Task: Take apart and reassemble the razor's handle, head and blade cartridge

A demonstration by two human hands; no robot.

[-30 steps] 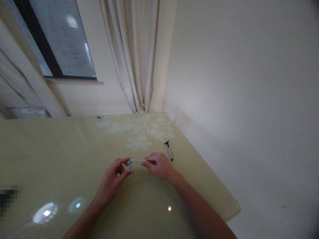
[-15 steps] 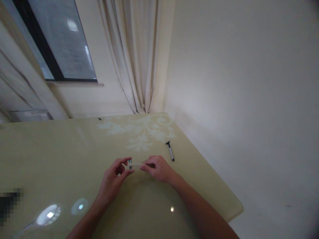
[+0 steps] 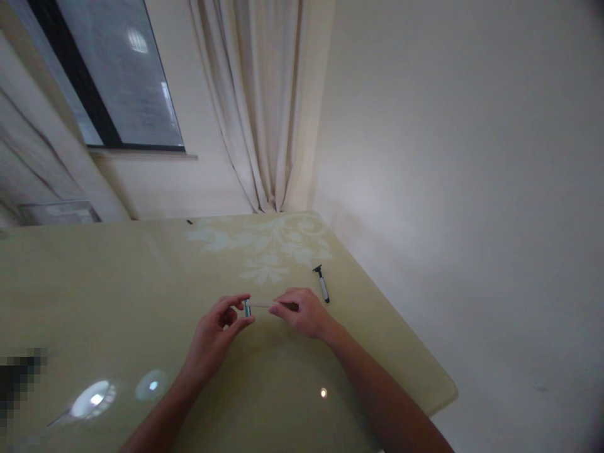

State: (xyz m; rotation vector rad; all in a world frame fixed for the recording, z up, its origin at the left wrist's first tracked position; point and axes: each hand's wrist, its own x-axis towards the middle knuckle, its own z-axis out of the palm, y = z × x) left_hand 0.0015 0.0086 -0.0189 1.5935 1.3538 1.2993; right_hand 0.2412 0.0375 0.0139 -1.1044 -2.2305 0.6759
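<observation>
My left hand [image 3: 221, 324] pinches a small flat rectangular piece [image 3: 248, 308] by its ends, between thumb and forefinger; it is greenish and dark and looks like a razor cartridge. From the right, my right hand [image 3: 302, 313] grips a slim pale stick [image 3: 260, 304], whose far end reaches the small piece. Whether the two touch or are joined I cannot tell, and the stick's near end is hidden in my palm. Just beyond my right hand lies a razor [image 3: 323, 284] with a grey and black handle, its black head pointing away.
Both hands are above a glossy pale-green table [image 3: 117, 283] with a white floral pattern. A tiny dark object [image 3: 189, 222] lies near its back edge. A wall [image 3: 448, 189] runs along the right side; curtains [image 3: 259, 113] and a window [image 3: 117, 75] stand behind.
My right hand has shifted slightly up and right with the stick, whose tip now sits at the small piece's right face rather than overlapping it. My left hand keeps its pinch.
</observation>
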